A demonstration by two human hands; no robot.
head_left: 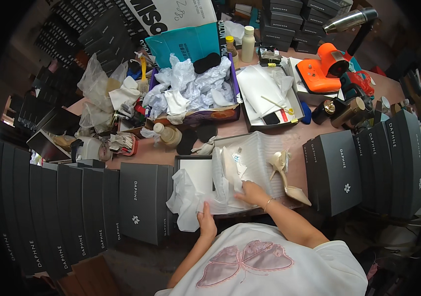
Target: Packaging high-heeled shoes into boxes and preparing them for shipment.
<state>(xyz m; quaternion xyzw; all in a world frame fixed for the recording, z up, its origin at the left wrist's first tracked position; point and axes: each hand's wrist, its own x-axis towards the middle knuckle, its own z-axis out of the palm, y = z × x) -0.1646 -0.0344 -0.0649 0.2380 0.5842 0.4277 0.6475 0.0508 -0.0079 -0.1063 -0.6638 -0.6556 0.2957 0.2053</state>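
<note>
A dark grey shoebox (194, 159) lies on the pink table before me, its inside white. White tissue paper (186, 195) spreads over its near edge and hangs toward me. My left hand (206, 223) pinches the lower edge of this paper. Farther right, my right hand (253, 194) has its fingers closed on the paper beside a long beige shape (228, 165), perhaps a shoe partly wrapped; the paper hides much of it. Translucent wrapping sheet (264, 148) lies under the right side. A beige high-heeled shoe (285, 178) rests on its side right of my right hand.
Rows of dark shoeboxes stand at left (144, 197) and right (336, 172). Behind are a carton of crumpled paper (186, 81), a tray with papers (264, 93), an orange device (321, 71) and a cream bottle (168, 134). Black round pads (187, 141) lie near the shoebox.
</note>
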